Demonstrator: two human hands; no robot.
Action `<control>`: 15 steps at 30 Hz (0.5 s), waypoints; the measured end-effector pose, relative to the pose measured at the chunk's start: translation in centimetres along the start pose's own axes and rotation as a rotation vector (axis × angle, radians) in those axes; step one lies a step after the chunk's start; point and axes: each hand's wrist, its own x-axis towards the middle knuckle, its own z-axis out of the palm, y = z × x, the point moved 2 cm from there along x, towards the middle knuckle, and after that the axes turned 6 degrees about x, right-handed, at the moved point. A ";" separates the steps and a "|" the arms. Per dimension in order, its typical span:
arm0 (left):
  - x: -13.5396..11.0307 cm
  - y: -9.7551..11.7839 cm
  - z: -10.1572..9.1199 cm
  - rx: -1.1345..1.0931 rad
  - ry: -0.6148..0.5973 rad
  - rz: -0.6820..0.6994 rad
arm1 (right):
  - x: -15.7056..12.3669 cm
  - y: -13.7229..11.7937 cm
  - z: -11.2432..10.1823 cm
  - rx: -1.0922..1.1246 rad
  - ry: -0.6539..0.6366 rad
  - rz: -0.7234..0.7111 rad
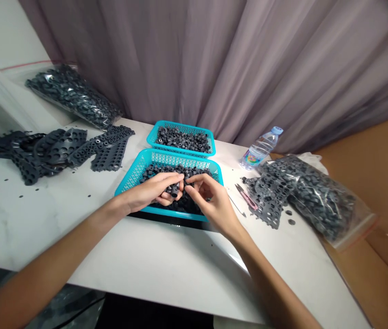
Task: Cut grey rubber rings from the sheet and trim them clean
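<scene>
Both my hands meet over the near teal basket [135, 173], which is full of small dark rubber rings. My left hand [154, 191] is cupped, its fingers curled round several of the rings [173, 189]. My right hand [210, 201] pinches one small ring at its fingertips, right against the left hand's fingers. A second teal basket [152, 135] with more rings stands just behind the first.
Dark rubber sheets with punched holes [53, 151] lie at the left, a clear bag of parts [73, 96] behind them. At the right are a bag of rings [320, 201], a rubber sheet [265, 201], small snips [247, 197] and a water bottle [260, 148]. A curtain hangs behind.
</scene>
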 end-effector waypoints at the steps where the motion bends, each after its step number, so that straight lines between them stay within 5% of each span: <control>1: 0.0 -0.1 0.0 -0.005 0.000 0.001 | -0.1 -0.4 0.1 -0.007 -0.032 -0.042; 5: -0.1 -0.2 0.4 0.024 -0.029 0.023 | -0.5 -1.4 0.7 -0.057 -0.178 -0.175; 9: -0.1 -0.4 0.6 0.025 -0.070 0.012 | -0.6 -1.3 1.1 -0.035 -0.184 -0.203; 15: -0.2 -0.4 0.3 0.032 -0.055 -0.003 | -0.1 -0.6 0.7 0.186 -0.086 0.004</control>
